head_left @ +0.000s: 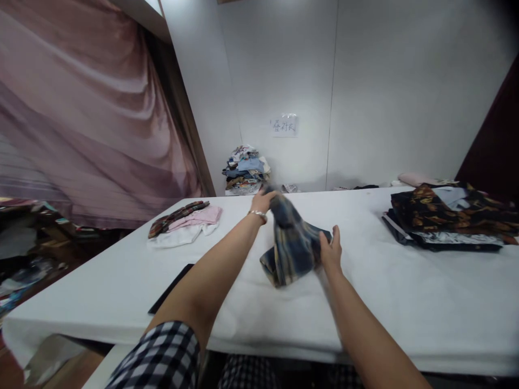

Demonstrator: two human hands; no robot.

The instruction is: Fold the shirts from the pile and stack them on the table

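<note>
A dark blue plaid shirt with tan stripes is bunched between my hands over the middle of the white table. My left hand, with a bracelet at the wrist, grips the shirt's raised far-left end; the cloth there is blurred. At the shirt's right side is my right hand, its thumb and fingers around the edge of the cloth, with the index finger lifted apart. The lower left part of the shirt hangs at or just above the tabletop; I cannot tell which.
Folded garments lie at the table's left. A taller stack of dark patterned clothes sits at the right. A flat black object lies by my left forearm. Beyond the white table stands a clothes heap against the wall.
</note>
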